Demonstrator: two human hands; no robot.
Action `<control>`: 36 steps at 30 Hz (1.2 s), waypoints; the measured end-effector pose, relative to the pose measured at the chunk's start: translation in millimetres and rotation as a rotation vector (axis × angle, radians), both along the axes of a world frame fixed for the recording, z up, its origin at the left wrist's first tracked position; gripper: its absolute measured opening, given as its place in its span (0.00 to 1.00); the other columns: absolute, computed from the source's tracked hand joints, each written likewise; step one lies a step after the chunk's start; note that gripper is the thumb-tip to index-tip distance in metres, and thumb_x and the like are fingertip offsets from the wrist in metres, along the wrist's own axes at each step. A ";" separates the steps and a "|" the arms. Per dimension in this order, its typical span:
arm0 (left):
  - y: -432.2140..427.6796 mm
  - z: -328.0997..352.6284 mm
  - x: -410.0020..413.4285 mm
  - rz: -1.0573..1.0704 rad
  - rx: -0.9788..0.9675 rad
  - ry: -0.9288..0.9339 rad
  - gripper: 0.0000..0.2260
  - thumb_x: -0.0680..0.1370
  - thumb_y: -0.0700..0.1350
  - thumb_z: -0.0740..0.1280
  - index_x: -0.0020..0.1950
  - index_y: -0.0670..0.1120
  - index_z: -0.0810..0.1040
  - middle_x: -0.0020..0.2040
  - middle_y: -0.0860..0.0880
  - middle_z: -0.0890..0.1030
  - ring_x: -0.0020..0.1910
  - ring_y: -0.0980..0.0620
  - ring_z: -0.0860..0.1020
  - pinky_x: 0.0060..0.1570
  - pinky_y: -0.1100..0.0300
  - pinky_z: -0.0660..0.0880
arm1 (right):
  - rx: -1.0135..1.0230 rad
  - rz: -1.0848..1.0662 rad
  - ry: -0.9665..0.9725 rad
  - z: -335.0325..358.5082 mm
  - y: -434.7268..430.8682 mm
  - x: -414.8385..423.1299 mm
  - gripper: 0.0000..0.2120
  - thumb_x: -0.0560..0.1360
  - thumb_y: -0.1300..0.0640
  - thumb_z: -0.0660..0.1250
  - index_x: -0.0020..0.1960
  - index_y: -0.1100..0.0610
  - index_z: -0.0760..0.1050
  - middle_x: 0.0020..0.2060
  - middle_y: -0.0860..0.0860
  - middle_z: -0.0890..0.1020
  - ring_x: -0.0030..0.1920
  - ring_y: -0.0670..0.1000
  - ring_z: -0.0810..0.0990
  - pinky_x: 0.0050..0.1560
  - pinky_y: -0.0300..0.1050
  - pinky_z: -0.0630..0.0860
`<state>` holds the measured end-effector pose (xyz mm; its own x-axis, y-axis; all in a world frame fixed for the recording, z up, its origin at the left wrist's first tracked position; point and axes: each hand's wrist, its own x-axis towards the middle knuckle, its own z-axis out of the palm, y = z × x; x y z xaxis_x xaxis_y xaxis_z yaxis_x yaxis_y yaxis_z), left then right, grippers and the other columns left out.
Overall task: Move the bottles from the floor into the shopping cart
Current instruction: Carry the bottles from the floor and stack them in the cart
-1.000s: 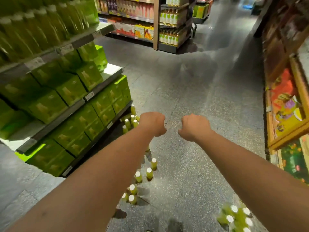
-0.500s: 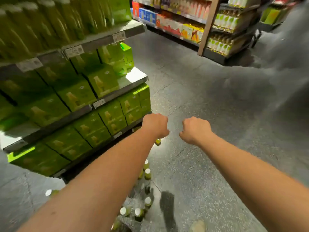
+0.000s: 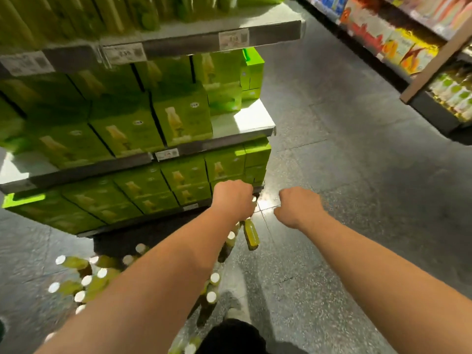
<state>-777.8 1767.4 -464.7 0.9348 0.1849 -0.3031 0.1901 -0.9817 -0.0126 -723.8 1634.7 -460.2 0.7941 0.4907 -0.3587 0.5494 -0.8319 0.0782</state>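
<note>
Since both hands are seen from the back, the fingers themselves are hidden. Those of the left hand [image 3: 233, 199] are curled under the palm, and those of the right hand [image 3: 297, 206] are curled likewise into a loose fist with nothing seen in it. Whether the left fingers pinch anything cannot be told. One yellow-green bottle [image 3: 251, 235] shows directly below that hand with its neck covered by the hand's edge, so it may hang from the fingers or merely stand on the floor [image 3: 344, 175] behind them. Both hands are held out forward, near each other but apart, knuckles up; this is judged a reach over the stock, or a carry. White-capped bottles [image 3: 76, 264] are noted standing in a cluster on the floor at lower left, in front of the bottom shelf [image 3: 242, 121] unit stacked with green cartons [image 3: 184, 118], and a further row is partly covered by the left forearm [image 3: 158, 277]. No shopping cart is in view, so the destination cannot be placed. Most of the task is judged undone, since many bottles are on the floor.
</note>
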 end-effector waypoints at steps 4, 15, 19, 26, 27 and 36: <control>15.4 -34.1 43.5 0.111 -0.051 0.083 0.09 0.79 0.49 0.59 0.54 0.47 0.74 0.47 0.48 0.75 0.47 0.45 0.76 0.40 0.56 0.70 | -0.016 0.087 0.029 -36.5 16.6 51.5 0.14 0.77 0.52 0.60 0.58 0.57 0.75 0.56 0.56 0.78 0.56 0.58 0.78 0.48 0.45 0.72; 10.4 -153.9 117.1 0.540 -0.113 0.103 0.12 0.78 0.48 0.62 0.60 0.48 0.73 0.57 0.47 0.77 0.58 0.43 0.76 0.46 0.54 0.70 | 0.017 0.437 0.131 -150.8 35.2 173.2 0.11 0.77 0.53 0.59 0.54 0.57 0.76 0.51 0.55 0.81 0.51 0.58 0.80 0.43 0.44 0.71; -10.5 -238.9 138.0 0.641 -0.140 0.144 0.11 0.77 0.48 0.63 0.58 0.47 0.73 0.57 0.46 0.76 0.58 0.43 0.75 0.48 0.52 0.71 | 0.069 0.544 0.132 -240.5 38.0 208.5 0.11 0.76 0.53 0.59 0.54 0.55 0.76 0.49 0.55 0.81 0.50 0.59 0.81 0.43 0.45 0.73; -13.8 -422.2 165.2 0.698 -0.124 0.152 0.16 0.76 0.47 0.65 0.62 0.47 0.70 0.60 0.45 0.71 0.61 0.43 0.71 0.51 0.50 0.71 | 0.078 0.641 0.155 -439.3 47.5 253.7 0.15 0.75 0.54 0.61 0.60 0.55 0.69 0.55 0.55 0.76 0.55 0.59 0.78 0.47 0.49 0.75; -12.1 -447.4 167.2 0.698 -0.104 0.157 0.16 0.76 0.47 0.66 0.63 0.47 0.69 0.60 0.46 0.70 0.61 0.43 0.71 0.51 0.50 0.71 | 0.072 0.657 0.155 -465.6 51.4 258.0 0.16 0.75 0.55 0.62 0.62 0.55 0.68 0.56 0.55 0.75 0.55 0.59 0.77 0.47 0.50 0.75; 3.0 -587.2 182.8 0.768 -0.069 0.241 0.18 0.77 0.40 0.64 0.66 0.46 0.69 0.63 0.43 0.68 0.64 0.40 0.69 0.53 0.51 0.72 | 0.073 0.744 0.103 -612.0 85.8 287.0 0.20 0.78 0.59 0.59 0.70 0.54 0.64 0.58 0.60 0.76 0.57 0.62 0.75 0.48 0.51 0.74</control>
<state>-595.0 1770.4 -1051.9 0.4621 0.7223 -0.5146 0.8116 -0.5783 -0.0829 -436.8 1720.5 -1072.2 0.2081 0.9097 -0.3594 0.9698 -0.2397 -0.0451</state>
